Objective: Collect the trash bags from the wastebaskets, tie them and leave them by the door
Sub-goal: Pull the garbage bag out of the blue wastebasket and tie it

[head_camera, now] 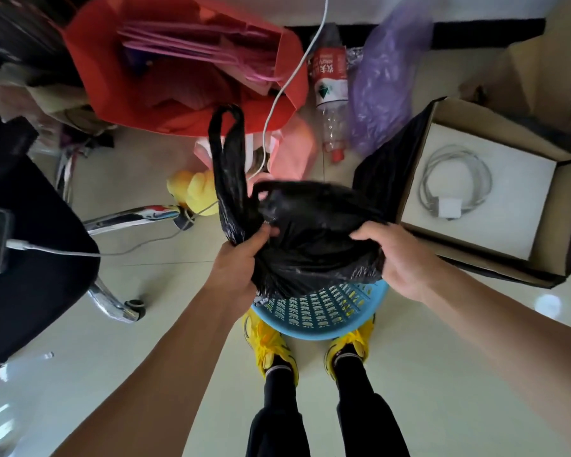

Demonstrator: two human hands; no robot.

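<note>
A black trash bag (310,239) hangs bunched just above a blue perforated wastebasket (320,308) that stands on the floor between my yellow shoes. My left hand (241,258) is shut on the bag's left side, just below a long handle loop that sticks upward. My right hand (399,258) grips the bag's right edge. The bag's lower part still reaches into the basket, and what it holds is hidden.
A black office chair (30,232) with chrome legs stands at the left, a phone on a charging cable resting on it. A red paper bag (185,67), a plastic bottle (332,94), a purple bag (383,87) and an open cardboard box (485,189) with a coiled cable lie ahead.
</note>
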